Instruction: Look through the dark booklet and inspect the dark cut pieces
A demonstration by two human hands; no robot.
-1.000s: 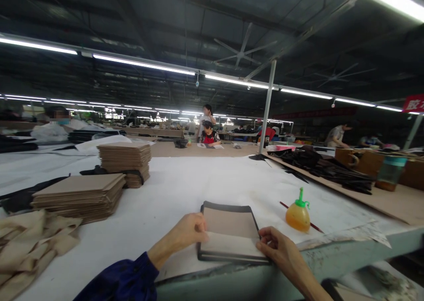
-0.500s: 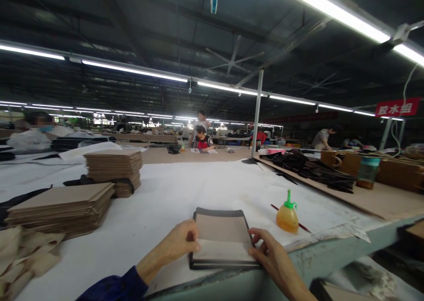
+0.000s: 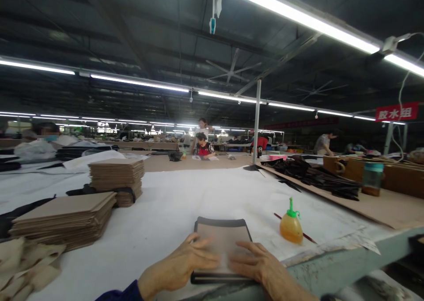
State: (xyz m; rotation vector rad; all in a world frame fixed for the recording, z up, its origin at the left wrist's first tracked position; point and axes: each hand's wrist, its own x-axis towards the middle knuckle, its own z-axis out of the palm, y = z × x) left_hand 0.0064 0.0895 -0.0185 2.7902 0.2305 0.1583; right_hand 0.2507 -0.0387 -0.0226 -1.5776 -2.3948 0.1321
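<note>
- A tan panel with a dark border (image 3: 222,230) is laid flat at the near edge of the white counter (image 3: 185,199)
- It is pressed down by the left hand (image 3: 185,263) and right hand (image 3: 256,263), fingers spread flat, nothing gripped
- A glue bottle (image 3: 291,225) stands just right of the panel
- Cardboard stacks (image 3: 66,215) wait unprocessed, well left of the panel

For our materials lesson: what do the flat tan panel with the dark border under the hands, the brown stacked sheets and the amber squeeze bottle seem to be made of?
Flat tan panel with the dark border: probably matte board on dark fabric or leather, judging by its turned edge. Brown stacked sheets: likely cardboard, with dull, stiff, even edges. Amber squeeze bottle: translucent glossy plastic with a green nozzle. Both hands, left and right, press flat.
</note>
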